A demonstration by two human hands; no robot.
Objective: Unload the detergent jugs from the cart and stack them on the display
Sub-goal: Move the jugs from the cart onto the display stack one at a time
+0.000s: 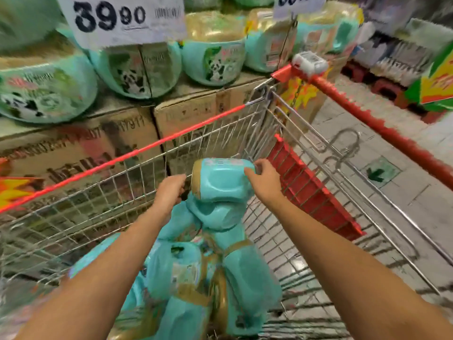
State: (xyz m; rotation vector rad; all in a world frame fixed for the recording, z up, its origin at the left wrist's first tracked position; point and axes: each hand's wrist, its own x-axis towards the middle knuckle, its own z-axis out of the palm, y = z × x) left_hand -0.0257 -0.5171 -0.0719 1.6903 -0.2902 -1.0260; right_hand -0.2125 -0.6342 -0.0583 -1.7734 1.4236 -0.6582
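Note:
A wire shopping cart (289,133) with red trim holds several turquoise detergent jugs (193,273) piled in its middle. One turquoise jug (220,177) lies on its side on top of the pile. My left hand (170,190) grips its left end and my right hand (263,177) holds its right end. More turquoise jugs with panda labels (213,62) stand in a row on the display, on top of cardboard boxes (81,148), beyond the cart's far side.
A white price sign reading 39.90 (122,18) hangs over the display. The cart's red handle (382,126) runs to the right, with its red child seat flap (311,190) folded down. Tiled aisle floor (404,192) lies to the right, with shelves of goods beyond.

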